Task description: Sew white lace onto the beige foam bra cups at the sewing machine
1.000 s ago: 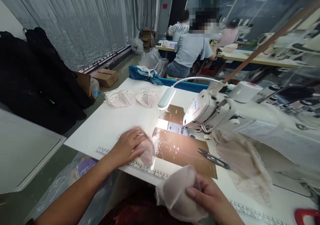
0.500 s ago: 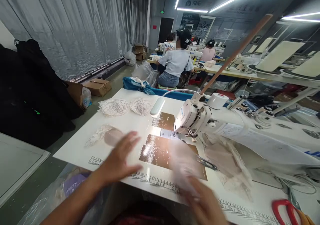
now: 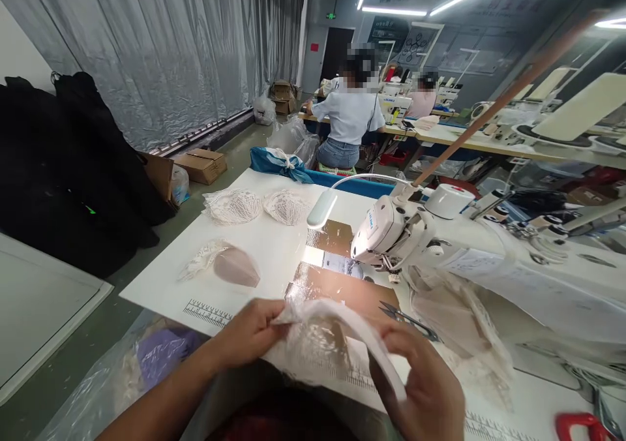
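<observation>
A sheer, pale lace piece (image 3: 320,346) with a thicker white curved edge is stretched between my two hands at the table's front edge. My left hand (image 3: 254,330) pinches its left end between thumb and fingers. On the right, my right hand (image 3: 420,376) is closed around the other end of the curved edge. Just beyond lies a brown plate (image 3: 347,288) on the sewing machine bed. Thread snips (image 3: 411,320) rest near my right hand. The sewing machine head (image 3: 386,232) stands ahead, its lamp (image 3: 321,209) lighting the needle area.
On the white table (image 3: 166,271), two lace cups (image 3: 232,206) lie at the back and a lace-and-beige piece (image 3: 237,266) nearer. More beige lace fabric (image 3: 454,317) lies under the machine arm. Red-handled scissors (image 3: 580,426) are at lower right. A co-worker (image 3: 347,118) sits ahead.
My left hand has gone from spread fingers to pinching the lace piece's left end. My right hand has brought that piece in toward the table edge. The view has shifted slightly.
</observation>
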The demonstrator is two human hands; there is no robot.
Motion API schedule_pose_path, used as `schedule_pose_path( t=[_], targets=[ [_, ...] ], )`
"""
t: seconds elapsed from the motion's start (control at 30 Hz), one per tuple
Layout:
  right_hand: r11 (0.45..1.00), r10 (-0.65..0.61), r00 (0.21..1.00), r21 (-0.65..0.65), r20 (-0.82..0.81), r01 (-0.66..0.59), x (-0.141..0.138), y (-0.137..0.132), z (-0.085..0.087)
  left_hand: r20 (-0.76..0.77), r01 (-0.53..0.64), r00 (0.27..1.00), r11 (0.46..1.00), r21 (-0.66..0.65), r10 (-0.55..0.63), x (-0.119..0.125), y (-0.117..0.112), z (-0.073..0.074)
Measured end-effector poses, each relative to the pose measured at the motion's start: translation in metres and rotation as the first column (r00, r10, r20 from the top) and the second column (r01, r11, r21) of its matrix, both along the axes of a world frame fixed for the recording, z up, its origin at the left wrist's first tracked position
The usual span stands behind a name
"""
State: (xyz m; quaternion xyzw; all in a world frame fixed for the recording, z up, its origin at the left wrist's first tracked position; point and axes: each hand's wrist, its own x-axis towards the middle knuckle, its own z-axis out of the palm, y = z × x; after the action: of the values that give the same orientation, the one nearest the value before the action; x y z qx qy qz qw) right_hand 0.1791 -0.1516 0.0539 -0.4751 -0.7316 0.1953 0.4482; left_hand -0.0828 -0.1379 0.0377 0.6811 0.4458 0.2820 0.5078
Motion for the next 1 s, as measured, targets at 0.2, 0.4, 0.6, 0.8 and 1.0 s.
schedule_pose_path(
  t=[0.2,0.4,0.6,0.8,1.0],
  targets=[
    [0.513,0.219,0.824,-0.657,-0.522,-0.553,-0.021,0.010,-0.025,0.275,0.324,0.917,0.942,-0.089,-0.289,0.022,-0.008,0.009],
    [0.283,-0.001,0.670,-0.643,-0.743,-0.712,-0.025,0.000,-0.042,0.200,0.218,0.961,0.968,-0.124,-0.191,0.024,0.008,-0.012],
    [0.540,-0.108,0.768,-0.686,-0.631,-0.488,-0.013,0.007,-0.041,0.288,0.181,0.953,0.941,-0.285,-0.096,0.015,0.007,-0.023],
    [0.640,-0.041,0.779,-0.615,-0.626,-0.460,-0.024,0.007,-0.045,0.093,-0.038,0.995,0.991,0.132,0.026,0.027,0.005,-0.014],
    [0.745,0.015,0.873,-0.576,-0.488,-0.335,-0.015,0.010,-0.047,-0.118,0.282,0.958,0.924,0.257,-0.260,0.017,0.012,0.000]
  ],
)
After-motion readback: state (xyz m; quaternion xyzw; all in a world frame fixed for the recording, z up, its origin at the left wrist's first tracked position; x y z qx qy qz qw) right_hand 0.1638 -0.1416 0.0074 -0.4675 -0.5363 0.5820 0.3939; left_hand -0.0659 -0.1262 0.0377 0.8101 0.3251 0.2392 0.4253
